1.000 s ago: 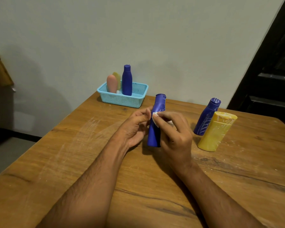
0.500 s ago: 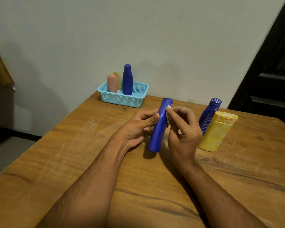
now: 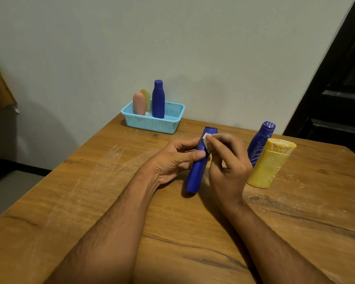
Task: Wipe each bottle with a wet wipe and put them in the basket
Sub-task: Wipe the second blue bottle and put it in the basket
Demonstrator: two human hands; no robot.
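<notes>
I am observing the left hand (image 3: 173, 160) gripping the tilted blue bottle (image 3: 199, 162) over the table (image 3: 90, 201), fingers curled around it; the right hand (image 3: 228, 160) is pinching a wet wipe (image 3: 206, 141) against its neck.

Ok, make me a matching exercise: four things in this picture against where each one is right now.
1. wet wipe
2. pink bottle
3. yellow bottle
4. slim blue bottle

A. standing in the basket
B. gripped by the left hand
C. pinched in the right hand
D. standing on the table, right side

Pairs: 1-C, 2-A, 3-D, 4-B
</notes>
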